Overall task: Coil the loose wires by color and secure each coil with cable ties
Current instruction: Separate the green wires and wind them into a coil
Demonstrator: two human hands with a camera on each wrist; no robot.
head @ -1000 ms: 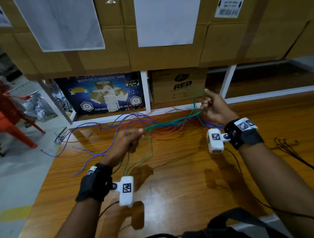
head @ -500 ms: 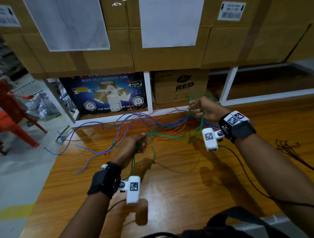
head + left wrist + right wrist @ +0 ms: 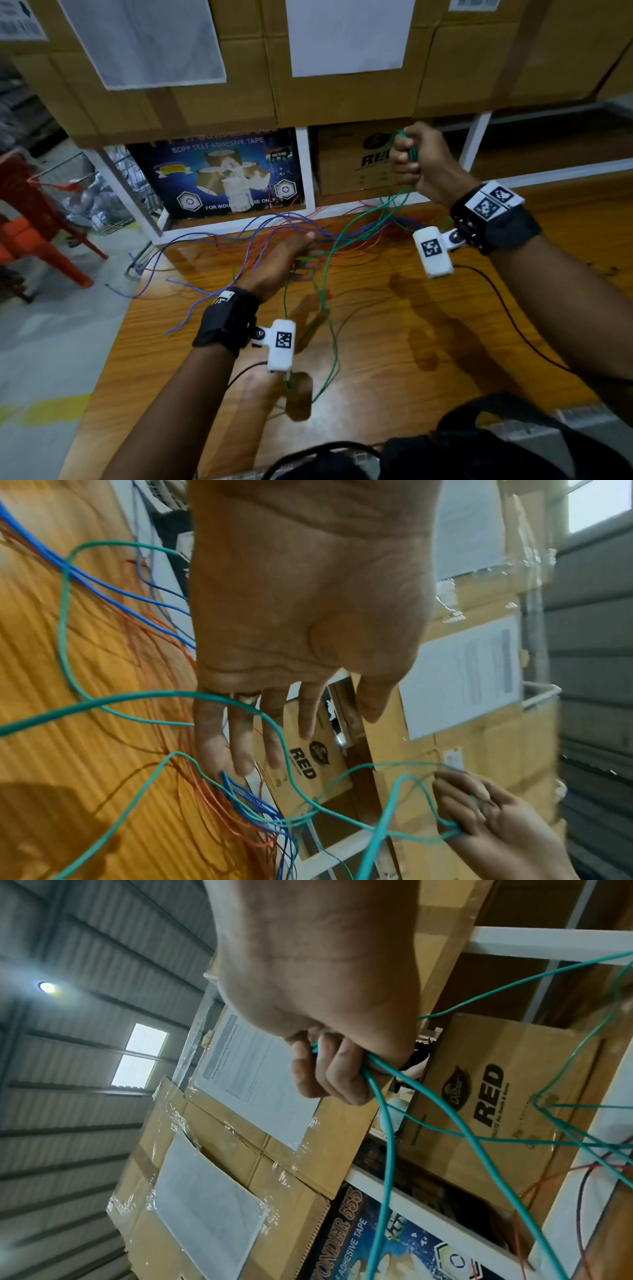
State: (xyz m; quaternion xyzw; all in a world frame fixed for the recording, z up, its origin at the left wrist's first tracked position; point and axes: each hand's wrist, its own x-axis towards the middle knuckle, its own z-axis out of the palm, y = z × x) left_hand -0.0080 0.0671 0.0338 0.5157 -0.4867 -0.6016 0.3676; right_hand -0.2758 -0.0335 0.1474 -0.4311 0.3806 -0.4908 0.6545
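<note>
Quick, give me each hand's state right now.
Left hand: open, fingers straight, gripping nothing; a green wire crosses them.
Right hand: closed, fist gripping the green wires.

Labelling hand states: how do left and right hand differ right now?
The right hand is fisted on the green wires; the left hand is open, fingers straight, gripping nothing. The right hand is raised before the boxes; the left hand is low over the table. A green wire crosses the left fingers. Both wear wrist cameras.

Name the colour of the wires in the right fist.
Green wires; the right wrist view shows it best.
</note>
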